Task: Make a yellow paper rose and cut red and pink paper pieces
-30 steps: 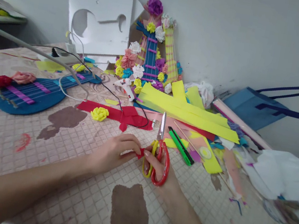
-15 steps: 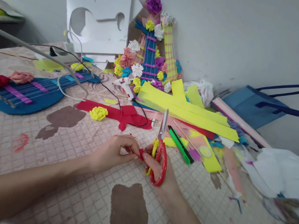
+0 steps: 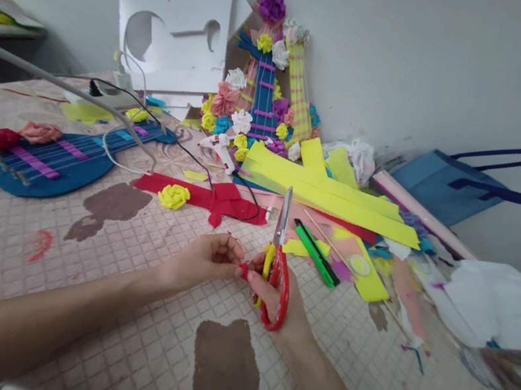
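Note:
My left hand (image 3: 201, 258) and my right hand (image 3: 273, 295) meet over the tiled table (image 3: 125, 332). Between their fingertips they pinch a small red paper piece (image 3: 243, 271). My right hand also has its fingers through the red and yellow handles of a pair of scissors (image 3: 277, 265). The blades are together and point away from me. A yellow paper flower (image 3: 173, 196) lies on a red paper strip (image 3: 209, 199) just beyond my hands.
A green utility knife (image 3: 317, 244), yellow paper strips (image 3: 331, 194) and scraps lie right of the scissors. A blue paper guitar (image 3: 55, 159) is at left, a flower-covered guitar (image 3: 263, 94) and white foam board (image 3: 178, 32) lean on the wall. A glue gun (image 3: 218, 147), cables and a blue bag (image 3: 444, 180) lie behind.
Both hands stay in place. The fingers have worked the red piece, which now looks smaller and more bunched between the fingertips. The scissors tilted slightly.

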A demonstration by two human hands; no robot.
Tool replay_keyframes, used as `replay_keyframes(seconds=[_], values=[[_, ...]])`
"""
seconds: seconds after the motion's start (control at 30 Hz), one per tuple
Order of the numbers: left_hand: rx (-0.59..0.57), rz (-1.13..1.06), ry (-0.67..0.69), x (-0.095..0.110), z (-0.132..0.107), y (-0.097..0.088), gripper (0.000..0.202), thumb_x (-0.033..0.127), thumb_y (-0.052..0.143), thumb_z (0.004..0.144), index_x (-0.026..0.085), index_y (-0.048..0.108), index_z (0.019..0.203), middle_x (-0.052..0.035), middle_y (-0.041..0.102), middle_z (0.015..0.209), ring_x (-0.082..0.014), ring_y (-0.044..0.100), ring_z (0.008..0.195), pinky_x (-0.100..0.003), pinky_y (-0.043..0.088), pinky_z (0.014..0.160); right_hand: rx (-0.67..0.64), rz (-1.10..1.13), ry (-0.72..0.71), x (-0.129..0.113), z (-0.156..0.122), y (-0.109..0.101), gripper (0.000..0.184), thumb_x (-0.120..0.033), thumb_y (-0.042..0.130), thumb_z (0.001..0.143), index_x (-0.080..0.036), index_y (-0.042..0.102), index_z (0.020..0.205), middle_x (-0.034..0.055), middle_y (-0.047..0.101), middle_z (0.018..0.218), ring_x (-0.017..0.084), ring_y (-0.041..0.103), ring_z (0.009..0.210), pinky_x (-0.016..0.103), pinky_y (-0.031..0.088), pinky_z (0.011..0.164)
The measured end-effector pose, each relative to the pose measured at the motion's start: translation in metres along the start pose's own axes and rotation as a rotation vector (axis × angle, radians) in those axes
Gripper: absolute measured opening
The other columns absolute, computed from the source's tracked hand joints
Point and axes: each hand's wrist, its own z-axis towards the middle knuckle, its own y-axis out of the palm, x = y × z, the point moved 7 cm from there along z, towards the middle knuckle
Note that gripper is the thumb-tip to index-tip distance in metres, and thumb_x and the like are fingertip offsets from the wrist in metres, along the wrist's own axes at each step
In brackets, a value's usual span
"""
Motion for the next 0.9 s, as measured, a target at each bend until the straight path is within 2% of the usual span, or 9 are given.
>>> replay_keyframes(seconds=[0.23,0.43,0.7,0.8,0.9], values=[[0.04,-0.027,-0.039,-0.002,-0.002,-0.001,0.035,0.027,0.078,0.063,0.013,0.056,0.087,0.0016,0.061,0.073,-0.0078,0.056,0.067,-0.022,0.042,0.065,-0.004,0.019,-0.004,0.002,0.0,-0.001,0.026,-0.04,0.067,0.074,-0.023,0.054,0.088,-0.0052,0.054,0.067,0.008,0.045,0.046,0.019,0.037,0.039],[0.05,-0.029,-0.031,-0.002,-0.003,0.0,0.034,0.026,0.077,0.063,0.013,0.056,0.087,0.0017,0.06,0.072,-0.0088,0.057,0.067,-0.023,0.042,0.064,-0.003,-0.075,-0.136,-0.012,0.0,0.002,0.022,-0.032,0.07,0.068,-0.022,0.055,0.081,-0.0021,0.056,0.072,0.012,0.053,0.062,0.023,0.044,0.054],[0.035,-0.078,-0.019,-0.003,-0.004,0.004,0.039,0.027,0.08,0.061,0.014,0.056,0.088,0.0004,0.063,0.077,-0.0102,0.06,0.073,-0.025,0.045,0.071,0.057,-0.133,-0.131,-0.015,0.001,-0.003,0.019,-0.03,0.067,0.068,-0.022,0.054,0.08,-0.0001,0.056,0.073,0.015,0.054,0.063,0.026,0.044,0.055],[0.007,-0.091,-0.073,-0.005,-0.006,0.009,0.037,0.029,0.08,0.062,0.014,0.058,0.087,-0.0008,0.065,0.08,-0.0094,0.06,0.071,-0.023,0.045,0.067,0.083,-0.136,-0.142,-0.018,0.001,-0.005,0.022,-0.032,0.068,0.067,-0.021,0.054,0.08,0.0009,0.057,0.076,0.016,0.055,0.066,0.028,0.046,0.059],[0.021,-0.086,-0.147,-0.01,-0.01,0.011,0.032,0.033,0.077,0.066,0.013,0.06,0.084,-0.0002,0.064,0.074,-0.008,0.057,0.063,-0.022,0.043,0.061,0.084,-0.136,-0.16,-0.019,0.0,-0.005,0.022,-0.033,0.068,0.068,-0.021,0.053,0.081,0.0006,0.056,0.077,0.016,0.055,0.067,0.028,0.047,0.059]])
